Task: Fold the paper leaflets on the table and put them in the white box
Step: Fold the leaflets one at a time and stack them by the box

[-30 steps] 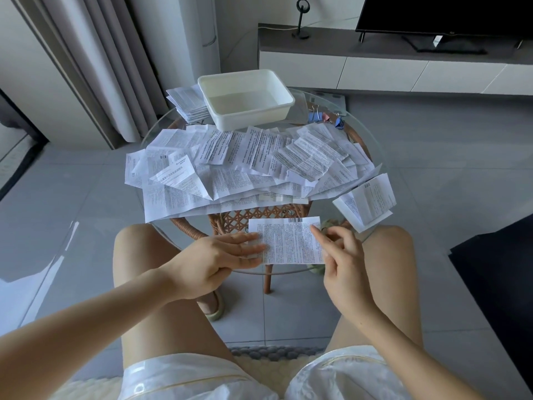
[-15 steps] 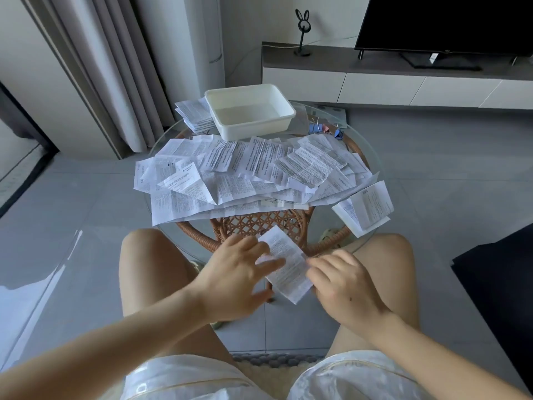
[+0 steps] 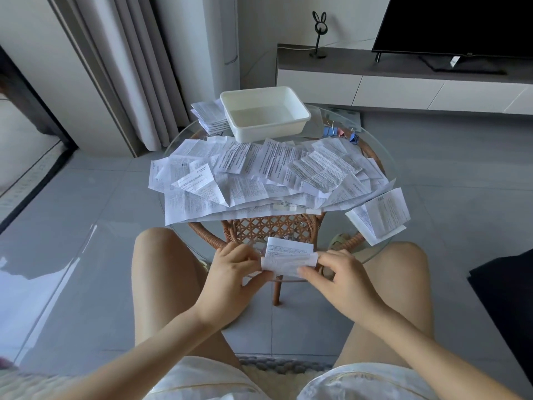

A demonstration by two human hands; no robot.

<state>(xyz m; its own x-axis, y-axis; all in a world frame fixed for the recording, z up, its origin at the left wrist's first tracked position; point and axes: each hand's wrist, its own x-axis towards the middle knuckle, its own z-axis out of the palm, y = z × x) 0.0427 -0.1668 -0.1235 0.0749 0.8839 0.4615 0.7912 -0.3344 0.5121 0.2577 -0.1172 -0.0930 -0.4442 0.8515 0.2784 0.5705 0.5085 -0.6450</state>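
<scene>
I've got both hands on one leaflet point(image 3: 290, 256), held over the near edge of the glass table point(image 3: 331, 122). The left hand point(image 3: 233, 272) pinches its left end between thumb and fingers. The right hand point(image 3: 343, 280) pinches the right end, thumb along the near edge. Neither hand is spread flat. The sheet between them is mid-fold: its near strip is curled up over the far part and I see no crease pressed in yet, so I'd call this fold about half made.

Progress: early, as I judge it. The white box point(image 3: 268, 132) sits well beyond the grip, slightly left of centre at the far side of the table, and its inside looks bare, with no leaflets that I can see. So nothing is delivered yet, as far as this view shows.

What's left:
- The big pile of leaflets point(image 3: 259, 174) lies between the grip and the box. It is loose and overlapping, and most sheets look unfolded.
- One more sheet point(image 3: 380, 216) hangs off the table edge, ahead and right of the grip.
- A neater stack point(image 3: 209, 116) sits just left of the box, touching or nearly touching it. I can't tell if those are folded or waiting.

Binder clips point(image 3: 331, 131) are right of the box and not in use.

Next for me: flatten this fold, then carry the sheet forward over the pile to the box.
</scene>
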